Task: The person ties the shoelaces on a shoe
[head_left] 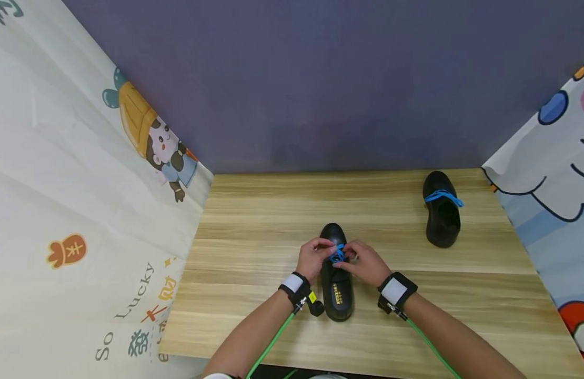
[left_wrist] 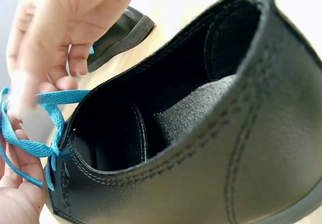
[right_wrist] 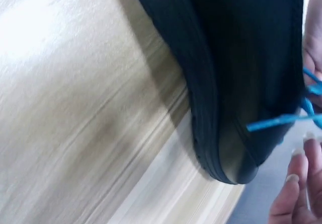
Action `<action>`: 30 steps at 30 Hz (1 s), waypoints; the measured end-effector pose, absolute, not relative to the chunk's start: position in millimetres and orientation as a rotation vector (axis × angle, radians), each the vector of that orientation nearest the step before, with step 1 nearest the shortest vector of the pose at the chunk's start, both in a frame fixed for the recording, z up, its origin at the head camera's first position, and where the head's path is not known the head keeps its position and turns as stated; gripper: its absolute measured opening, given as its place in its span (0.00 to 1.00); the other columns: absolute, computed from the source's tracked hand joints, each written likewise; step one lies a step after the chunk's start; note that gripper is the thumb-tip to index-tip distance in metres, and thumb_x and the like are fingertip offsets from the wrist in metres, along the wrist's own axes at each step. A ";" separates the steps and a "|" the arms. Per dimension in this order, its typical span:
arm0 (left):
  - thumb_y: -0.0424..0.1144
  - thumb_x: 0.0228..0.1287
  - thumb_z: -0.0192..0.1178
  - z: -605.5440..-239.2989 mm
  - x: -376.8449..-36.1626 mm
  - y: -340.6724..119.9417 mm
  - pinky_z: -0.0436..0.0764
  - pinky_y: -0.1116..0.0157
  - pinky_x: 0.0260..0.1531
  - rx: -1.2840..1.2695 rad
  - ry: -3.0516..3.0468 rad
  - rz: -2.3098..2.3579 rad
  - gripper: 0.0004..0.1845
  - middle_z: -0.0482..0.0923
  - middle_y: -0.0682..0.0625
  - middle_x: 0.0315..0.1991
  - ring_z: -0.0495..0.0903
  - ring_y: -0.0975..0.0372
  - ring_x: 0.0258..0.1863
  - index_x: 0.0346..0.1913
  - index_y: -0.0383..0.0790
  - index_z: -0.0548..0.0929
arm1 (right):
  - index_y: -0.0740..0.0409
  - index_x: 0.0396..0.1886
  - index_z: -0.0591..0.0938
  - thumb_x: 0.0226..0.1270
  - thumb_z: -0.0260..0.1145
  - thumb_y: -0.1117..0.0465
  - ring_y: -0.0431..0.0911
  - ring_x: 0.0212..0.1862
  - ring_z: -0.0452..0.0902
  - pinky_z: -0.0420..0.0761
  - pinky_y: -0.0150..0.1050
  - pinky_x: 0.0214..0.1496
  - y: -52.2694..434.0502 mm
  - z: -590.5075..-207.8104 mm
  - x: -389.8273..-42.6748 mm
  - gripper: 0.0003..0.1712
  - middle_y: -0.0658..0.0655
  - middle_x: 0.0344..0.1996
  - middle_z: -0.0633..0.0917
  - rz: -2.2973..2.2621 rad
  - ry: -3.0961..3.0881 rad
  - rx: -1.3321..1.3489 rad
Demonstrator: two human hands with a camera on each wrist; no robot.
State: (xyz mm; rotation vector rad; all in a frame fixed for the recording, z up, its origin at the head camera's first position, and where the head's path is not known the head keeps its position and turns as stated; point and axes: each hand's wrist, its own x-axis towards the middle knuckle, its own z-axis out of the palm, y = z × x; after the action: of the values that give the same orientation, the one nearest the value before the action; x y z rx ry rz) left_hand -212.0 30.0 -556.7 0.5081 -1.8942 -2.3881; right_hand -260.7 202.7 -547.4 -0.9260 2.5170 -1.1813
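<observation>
A black leather shoe (head_left: 333,232) stands on the wooden table, toe pointing away from me. Bright blue shoelaces (head_left: 338,253) are looped over its front, and gold lettering shows on the insole. From the left side, my left hand (head_left: 313,259) pinches the lace. My right hand (head_left: 369,265) comes in from the other side, thumb and fingers curled at the same lace loops. A close look at the laces (left_wrist: 35,143) in the left wrist view shows them crossing above the shoe's opening, with the right fingers blurred. One lace end (right_wrist: 271,122) sticks out across the shoe's side.
A second black shoe (head_left: 442,226) with blue laces lies at the table's back right. Behind the wooden table (head_left: 254,210) rises a plain grey-purple panel (head_left: 301,84). Printed cloths hang at both sides. Each wrist wears a strapped camera with a green cable.
</observation>
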 end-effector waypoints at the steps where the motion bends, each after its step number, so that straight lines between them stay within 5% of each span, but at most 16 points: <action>1: 0.25 0.62 0.66 -556.3 -212.0 30.0 0.81 0.68 0.39 0.511 -1.897 -2.389 0.11 0.84 0.46 0.35 0.81 0.65 0.36 0.46 0.21 0.82 | 0.58 0.41 0.82 0.60 0.77 0.58 0.45 0.37 0.77 0.78 0.40 0.38 201.2 -547.9 -260.2 0.15 0.51 0.34 0.81 -1.177 2.530 -0.929; 6: 0.24 0.61 0.67 -556.2 -212.2 30.4 0.81 0.68 0.39 0.522 -1.887 -2.392 0.11 0.84 0.44 0.37 0.81 0.65 0.35 0.45 0.22 0.82 | 0.59 0.37 0.82 0.61 0.75 0.65 0.40 0.31 0.76 0.77 0.36 0.33 200.3 -553.3 -261.0 0.08 0.48 0.28 0.80 -1.175 2.576 -0.985; 15: 0.24 0.62 0.66 -557.2 -212.8 31.0 0.80 0.70 0.37 0.525 -1.848 -2.413 0.11 0.83 0.53 0.31 0.81 0.66 0.34 0.45 0.19 0.81 | 0.64 0.51 0.75 0.58 0.77 0.66 0.47 0.37 0.82 0.82 0.46 0.40 196.1 -549.3 -258.0 0.25 0.55 0.35 0.84 -1.230 2.580 -0.939; 22: 0.25 0.61 0.67 -555.4 -213.1 29.5 0.80 0.70 0.36 0.538 -1.866 -2.376 0.10 0.84 0.48 0.34 0.81 0.65 0.34 0.44 0.22 0.83 | 0.64 0.40 0.84 0.63 0.72 0.69 0.39 0.32 0.77 0.79 0.37 0.33 199.2 -553.3 -259.9 0.07 0.51 0.31 0.84 -1.374 2.488 -1.017; 30: 0.27 0.61 0.69 -553.0 -212.8 30.7 0.81 0.68 0.37 0.553 -1.890 -2.392 0.10 0.83 0.47 0.36 0.81 0.65 0.34 0.44 0.25 0.84 | 0.60 0.36 0.85 0.64 0.72 0.67 0.38 0.33 0.73 0.75 0.32 0.34 197.7 -556.4 -264.7 0.03 0.49 0.30 0.79 -1.440 2.367 -0.921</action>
State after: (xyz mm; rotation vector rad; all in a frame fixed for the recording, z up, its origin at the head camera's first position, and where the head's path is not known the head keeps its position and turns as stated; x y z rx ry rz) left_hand -212.8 30.7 -553.0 0.5529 -1.8897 -2.3918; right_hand -264.7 197.7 -556.4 -0.9214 2.3668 -1.4403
